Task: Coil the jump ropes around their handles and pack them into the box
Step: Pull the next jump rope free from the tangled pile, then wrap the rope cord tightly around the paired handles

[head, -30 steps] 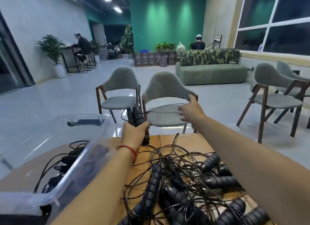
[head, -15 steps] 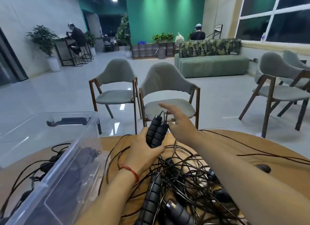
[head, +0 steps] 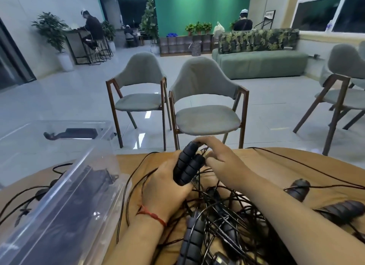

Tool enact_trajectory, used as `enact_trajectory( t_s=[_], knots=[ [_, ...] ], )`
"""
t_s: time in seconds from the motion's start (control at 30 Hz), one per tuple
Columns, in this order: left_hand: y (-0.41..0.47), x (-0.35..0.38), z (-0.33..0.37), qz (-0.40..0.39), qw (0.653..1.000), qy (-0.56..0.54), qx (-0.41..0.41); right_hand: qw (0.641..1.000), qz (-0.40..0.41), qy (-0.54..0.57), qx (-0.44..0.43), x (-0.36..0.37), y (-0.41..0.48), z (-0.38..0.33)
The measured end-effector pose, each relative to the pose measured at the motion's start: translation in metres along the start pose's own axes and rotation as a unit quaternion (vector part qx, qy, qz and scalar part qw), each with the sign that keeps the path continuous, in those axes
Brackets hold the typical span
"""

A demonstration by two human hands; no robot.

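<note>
Black handles (head: 187, 166) gripped in left hand (head: 164, 185); right hand (head: 221, 160) curls over their tips, hold unclear; box (head: 69, 195) contents blurred.

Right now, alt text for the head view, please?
Left hand grips two black rope handles together above a wooden table; right hand curls over their tips. Tangled ropes lie beneath, a clear box at left.
</note>
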State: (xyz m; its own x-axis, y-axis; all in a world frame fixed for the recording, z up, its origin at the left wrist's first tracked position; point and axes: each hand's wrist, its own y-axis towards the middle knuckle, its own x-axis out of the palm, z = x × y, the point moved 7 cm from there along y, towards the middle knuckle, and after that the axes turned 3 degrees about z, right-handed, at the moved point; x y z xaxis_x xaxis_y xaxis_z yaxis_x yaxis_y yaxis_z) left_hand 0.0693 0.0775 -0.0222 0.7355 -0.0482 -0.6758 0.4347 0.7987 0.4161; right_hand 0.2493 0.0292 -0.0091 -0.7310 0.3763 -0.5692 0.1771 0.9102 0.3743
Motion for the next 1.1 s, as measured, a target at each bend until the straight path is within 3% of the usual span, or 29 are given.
enact_trajectory(
  t_s=[0.03,0.1,0.2,0.27,0.37,0.47,0.57,0.77,1.1],
  knots=[
    [0.001,-0.002,0.003,0.012,0.999,0.032,0.027,0.997,-0.005,0.07,0.03,0.0,-0.003,-0.001],
    [0.004,0.0,0.006,0.017,0.992,0.086,0.087,0.994,-0.009,0.099,0.05,0.003,-0.004,-0.007],
    [0.002,0.007,0.007,0.013,0.989,0.087,0.118,0.998,0.06,-0.008,0.0,0.003,0.0,-0.018],
    [0.002,0.0,0.004,0.046,0.996,-0.036,0.072,0.992,0.114,0.042,0.011,-0.001,0.002,-0.016],
    [0.003,-0.005,-0.015,0.109,0.958,-0.26,-0.055,0.965,0.19,0.167,0.068,-0.015,0.0,-0.004],
    [0.003,0.005,-0.024,0.067,0.953,-0.267,-0.126,0.948,0.24,0.192,0.082,-0.027,-0.002,0.0],
    [0.002,0.006,-0.022,0.05,0.959,-0.248,-0.131,0.947,0.248,0.188,0.082,-0.027,-0.003,0.002],
    [0.003,0.004,-0.014,0.05,0.977,-0.203,-0.044,0.942,0.254,0.199,0.088,-0.029,-0.002,0.01],
    [0.008,0.005,-0.024,0.07,0.942,-0.303,-0.128,0.969,0.189,0.153,0.033,-0.016,-0.003,-0.007]
  ],
)
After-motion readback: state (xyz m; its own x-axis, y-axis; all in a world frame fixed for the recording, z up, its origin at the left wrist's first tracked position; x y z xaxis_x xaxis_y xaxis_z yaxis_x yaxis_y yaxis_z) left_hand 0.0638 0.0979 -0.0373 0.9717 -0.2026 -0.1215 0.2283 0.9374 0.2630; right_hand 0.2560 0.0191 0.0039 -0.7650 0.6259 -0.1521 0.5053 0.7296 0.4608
